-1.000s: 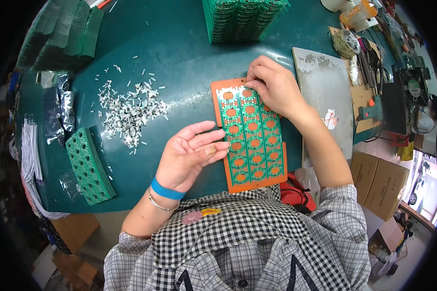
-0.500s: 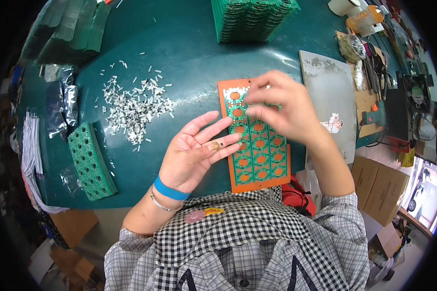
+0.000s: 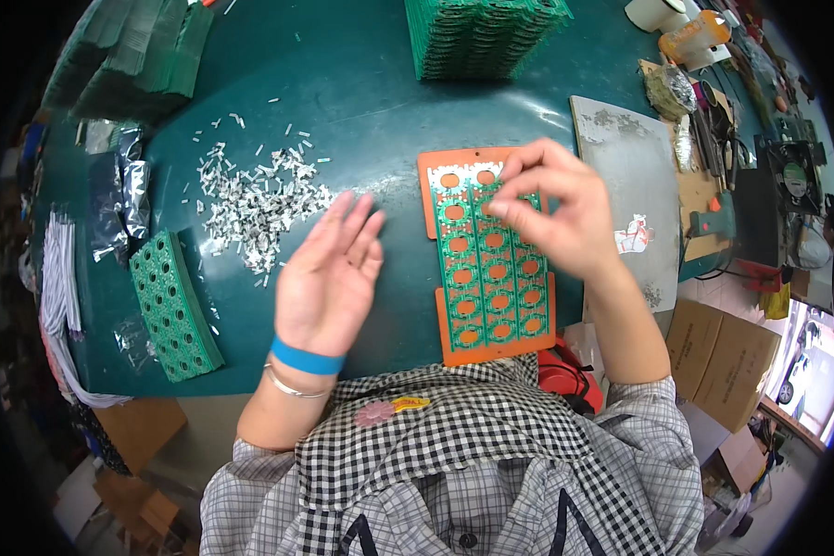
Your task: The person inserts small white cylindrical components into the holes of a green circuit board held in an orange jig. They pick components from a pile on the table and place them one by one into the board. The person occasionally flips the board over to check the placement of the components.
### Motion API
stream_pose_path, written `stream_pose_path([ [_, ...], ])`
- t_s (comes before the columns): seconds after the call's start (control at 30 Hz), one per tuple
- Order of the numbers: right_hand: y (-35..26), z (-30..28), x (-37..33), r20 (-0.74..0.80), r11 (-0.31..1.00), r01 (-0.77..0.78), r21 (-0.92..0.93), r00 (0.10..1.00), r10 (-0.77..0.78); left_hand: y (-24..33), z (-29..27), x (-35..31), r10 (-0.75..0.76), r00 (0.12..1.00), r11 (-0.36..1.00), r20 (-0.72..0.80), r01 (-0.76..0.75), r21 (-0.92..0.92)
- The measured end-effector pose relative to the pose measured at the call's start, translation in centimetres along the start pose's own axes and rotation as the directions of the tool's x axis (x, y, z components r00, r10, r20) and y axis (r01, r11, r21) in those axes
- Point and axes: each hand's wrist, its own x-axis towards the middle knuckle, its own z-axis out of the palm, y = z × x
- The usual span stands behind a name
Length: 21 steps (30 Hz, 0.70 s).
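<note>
Your board (image 3: pixel 479 264) is lying on the orange jig (image 3: pixel 500 353), whose near edge is sitting right by your apron (image 3: pixel 417 412); leaning in could be nudging both askew. Your left hand (image 3: pixel 328 278) is hovering over the bench (image 3: pixel 380 111), fingers spreading loosely, nothing showing in it; a careless sweep could be scattering the pile (image 3: pixel 259 204) of white pieces beyond it to the left. Your right hand (image 3: pixel 565 208) is curling above the board's far half; whether that grip is pinching a piece, you cannot tell. A low knuckle there could be knocking the white bits at the far end.

The bench is shining dark green, carrying small panels (image 3: pixel 171 310) at left, a metal plate (image 3: pixel 625 167) at right and a tall stack (image 3: pixel 482 42) beyond. Past its right side, cartons (image 3: pixel 723 361) are standing and daylight is coming in.
</note>
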Motion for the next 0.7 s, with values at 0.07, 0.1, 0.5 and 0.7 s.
stream_pose_path([
  [0.07,1.8,-0.5,0.2,0.011,0.990,-0.129,-0.057,0.991,0.130,0.6,0.2,-0.9,0.006,0.996,0.999,-0.084,-0.002,0.043],
  [0.1,2.6,-0.5,0.1,0.025,0.984,-0.129,-0.125,0.991,0.133,0.2,0.0,-1.4,-0.009,0.999,0.998,-0.040,0.012,0.061],
  [0.5,4.2,-0.2,0.2,0.085,0.968,-0.029,-0.250,0.995,0.052,-1.4,-1.2,-1.6,-0.157,0.974,0.974,0.164,0.124,0.191],
  [0.7,4.1,-0.2,0.2,0.102,0.968,-0.004,-0.251,0.994,0.030,-2.1,-0.3,-1.7,-0.080,0.988,0.969,0.129,0.046,0.244],
])
